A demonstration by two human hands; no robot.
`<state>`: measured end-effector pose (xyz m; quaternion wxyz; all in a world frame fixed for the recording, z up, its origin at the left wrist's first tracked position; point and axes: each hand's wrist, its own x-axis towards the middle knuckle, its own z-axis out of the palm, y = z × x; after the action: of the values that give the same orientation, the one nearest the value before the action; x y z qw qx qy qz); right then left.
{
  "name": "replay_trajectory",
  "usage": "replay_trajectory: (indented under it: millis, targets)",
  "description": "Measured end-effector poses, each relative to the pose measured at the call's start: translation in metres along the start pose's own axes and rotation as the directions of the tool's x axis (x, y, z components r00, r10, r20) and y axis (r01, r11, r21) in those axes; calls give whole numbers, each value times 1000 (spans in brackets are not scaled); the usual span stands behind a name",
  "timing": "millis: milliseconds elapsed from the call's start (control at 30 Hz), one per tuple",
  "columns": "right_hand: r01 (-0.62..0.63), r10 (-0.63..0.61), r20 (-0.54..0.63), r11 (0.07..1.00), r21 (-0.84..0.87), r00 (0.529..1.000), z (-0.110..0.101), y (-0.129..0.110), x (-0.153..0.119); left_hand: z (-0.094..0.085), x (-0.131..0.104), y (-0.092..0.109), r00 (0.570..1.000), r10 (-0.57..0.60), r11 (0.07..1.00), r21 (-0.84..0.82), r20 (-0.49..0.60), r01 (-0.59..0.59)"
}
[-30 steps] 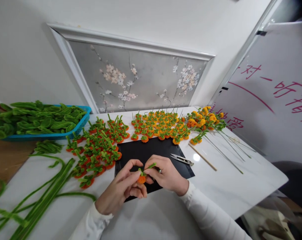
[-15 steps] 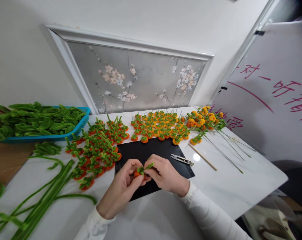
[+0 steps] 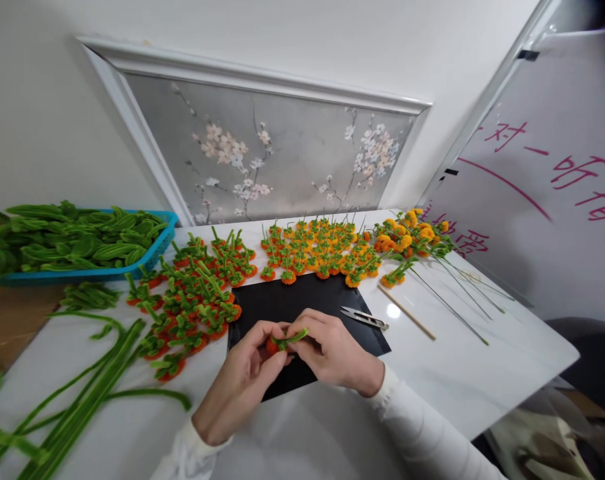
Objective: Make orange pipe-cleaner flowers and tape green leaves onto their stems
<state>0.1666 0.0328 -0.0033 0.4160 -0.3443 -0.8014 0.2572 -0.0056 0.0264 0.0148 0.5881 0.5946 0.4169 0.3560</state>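
Between my two hands, above the black mat (image 3: 262, 297), is a small orange pipe-cleaner pumpkin (image 3: 273, 346) with a green top and stem. My left hand (image 3: 249, 373) is closed around the orange body, thumb in front. The fingers of my right hand (image 3: 327, 347) are closed at its green stem (image 3: 298, 335), which sticks out to the right; part of the grip is hidden. Left of the mat stand rows of similar orange pumpkins (image 3: 195, 340) with green stems. Thread snips (image 3: 365, 318) lie on the mat's right side.
A blue basket (image 3: 165, 243) of green fuzzy leaves stands at the left. Long green pipe cleaners (image 3: 87, 407) lie at the front left. Yellow-orange pieces (image 3: 312, 250) stand at the back, beside wire-stemmed yellow flowers (image 3: 412, 230). A thin wooden stick (image 3: 407, 312) lies right of the mat.
The pumpkin has turned slightly in my fingers, and its green stem now leans lower and further right. My right fingers have shifted over its top. The camera view has moved a little.
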Motion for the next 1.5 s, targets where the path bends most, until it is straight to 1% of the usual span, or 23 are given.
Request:
replay_trajectory:
  millis: [100, 233, 333, 433, 500, 567, 667, 767, 867, 933, 1067, 1167, 1233, 1333, 1433, 1500]
  targets:
    - [-3, 3, 18, 1000, -25, 1000, 0, 1, 0, 2, 1, -2, 999, 43, 997, 67, -21, -41]
    - [-41, 41, 16, 999, 1, 999, -1, 2, 1, 2, 2, -4, 999, -30, 999, 13, -32, 30]
    - [-112, 112, 18, 992, 61, 994, -2, 1, 1, 1, 1, -3, 997, -63, 998, -10, -38, 63]
    - [-219, 216, 38, 965, 141, 976, -2, -1, 0, 0, 0, -4, 997, -29, 997, 71, -68, 34]
    - [-264, 258, 54, 946, 186, 965, -1, -2, 0, 0, 0, -7, 995, 13, 983, 182, -96, 5]
    - [-281, 276, 56, 936, 211, 960, 0, -2, 0, 1, 0, -11, 991, 65, 952, 305, -120, -26]
    - [-313, 315, 31, 920, 237, 949, 2, -4, 0, 2, -1, -18, 972, 186, 883, 458, -144, -101]
    - [-352, 363, 15, 893, 279, 932, 5, -6, -1, 3, 0, -24, 938, 314, 795, 580, -145, -177]
    - [-401, 407, 54, 855, 328, 912, 10, -7, -1, 4, 0, -27, 893, 424, 708, 671, -151, -223]
    - [-417, 418, 72, 845, 334, 906, 14, -7, -2, 5, 1, -27, 866, 477, 665, 707, -151, -242]
    - [-403, 411, 30, 875, 269, 911, 19, -6, -2, 7, 0, -28, 848, 522, 593, 754, -95, -281]
    - [-360, 366, -41, 926, 113, 930, 19, -5, -2, 8, -2, -31, 854, 518, 568, 766, -47, -302]
    - [-301, 300, -88, 954, 0, 950, 19, -5, -2, 8, -2, -31, 871, 488, 590, 755, -51, -287]
    - [-230, 217, -130, 969, -90, 967, 18, -5, -3, 7, -3, -28, 902, 426, 632, 737, -71, -240]
    - [-191, 177, -93, 968, -165, 980, 17, -6, -5, 6, -3, -23, 931, 362, 654, 726, -56, -211]
    - [-176, 166, -61, 957, -229, 984, 17, -5, -6, 5, -3, -22, 941, 339, 660, 718, -19, -223]
